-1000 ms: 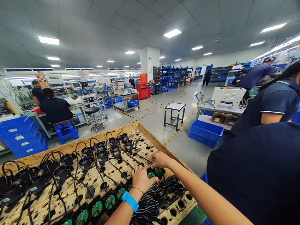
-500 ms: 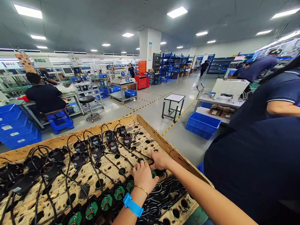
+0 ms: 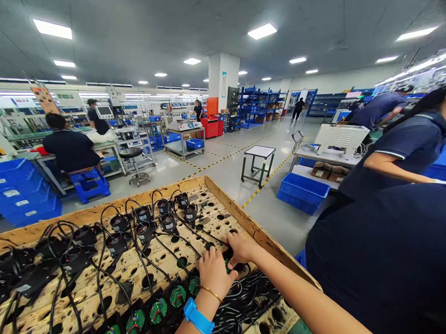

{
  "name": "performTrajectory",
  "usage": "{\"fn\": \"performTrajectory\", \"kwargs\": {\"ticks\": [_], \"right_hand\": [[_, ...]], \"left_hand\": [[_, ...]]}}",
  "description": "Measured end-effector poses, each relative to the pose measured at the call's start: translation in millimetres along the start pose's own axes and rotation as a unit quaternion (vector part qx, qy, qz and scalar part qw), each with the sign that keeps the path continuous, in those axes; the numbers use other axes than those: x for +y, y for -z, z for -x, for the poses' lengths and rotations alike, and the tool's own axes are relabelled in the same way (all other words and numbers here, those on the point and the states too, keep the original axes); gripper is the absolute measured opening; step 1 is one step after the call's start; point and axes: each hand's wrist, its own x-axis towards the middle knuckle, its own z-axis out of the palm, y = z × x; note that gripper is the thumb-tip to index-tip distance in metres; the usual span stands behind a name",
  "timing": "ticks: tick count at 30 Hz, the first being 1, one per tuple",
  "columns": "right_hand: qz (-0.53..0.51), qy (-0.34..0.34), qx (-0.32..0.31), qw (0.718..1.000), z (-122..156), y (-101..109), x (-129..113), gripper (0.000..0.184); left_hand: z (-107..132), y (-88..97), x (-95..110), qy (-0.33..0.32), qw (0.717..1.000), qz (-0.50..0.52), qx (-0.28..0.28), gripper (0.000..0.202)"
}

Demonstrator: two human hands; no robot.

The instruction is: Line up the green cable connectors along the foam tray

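- Change: against the view 1 s ago, both hands have slid along the wooden tray [image 3: 247,220] toward its right rim; the green-backed unit [image 3: 227,265] then plainly visible between them is now almost covered, which suggests it is being pressed into its hole.
- Left hand [image 3: 214,272]: fingers curled down over the unit, apparently gripping it, though the contact itself is hidden; blue wristband [image 3: 197,318] behind.
- Right hand [image 3: 241,247]: fingers bent, pressing the unit's far side, just inside the rim.
- Unit: small, round, green face, black cable; last in a row of seated green units [image 3: 157,310]; cable bundle [image 3: 244,304] beside it.
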Motion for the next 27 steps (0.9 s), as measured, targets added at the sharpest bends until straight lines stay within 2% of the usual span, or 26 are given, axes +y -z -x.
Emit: {"fn": "performTrajectory", "kwargs": {"ticks": [4,7,10,13,17,20,27], "right_hand": [[0.02,-0.004,0.006,1.0,7.2,6.6,-7.8,0.09],[0.035,0.01,0.02,0.999,12.3,8.8,-10.7,0.091],[0.049,0.028,0.076,0.996,16.4,8.4,-21.4,0.074],[0.06,0.068,0.114,0.989,17.4,6.4,-42.5,0.056],[0.087,0.082,0.079,0.99,10.3,2.5,-66.4,0.043],[0.097,0.073,0.043,0.992,0.6,-1.5,-69.7,0.04],[0.117,0.054,0.009,0.992,-23.8,-10.5,-68.4,0.052]], "left_hand": [[7.0,15.1,-16.2,-0.033,0.999,0.004,0.02,0.046],[16.1,22.2,-35.7,0.013,0.999,-0.009,0.03,0.051],[24.6,19.3,-49.1,0.037,0.999,-0.001,0.018,0.057],[29.5,10.7,-51.3,0.04,0.999,0.009,0.03,0.054],[30.8,1.5,-49.3,0.055,0.998,0.022,0.035,0.059],[30.4,-2.2,-51.3,0.048,0.998,0.033,0.036,0.066],[28.9,-12.8,-52.1,0.046,0.997,0.023,0.056,0.064]]}}
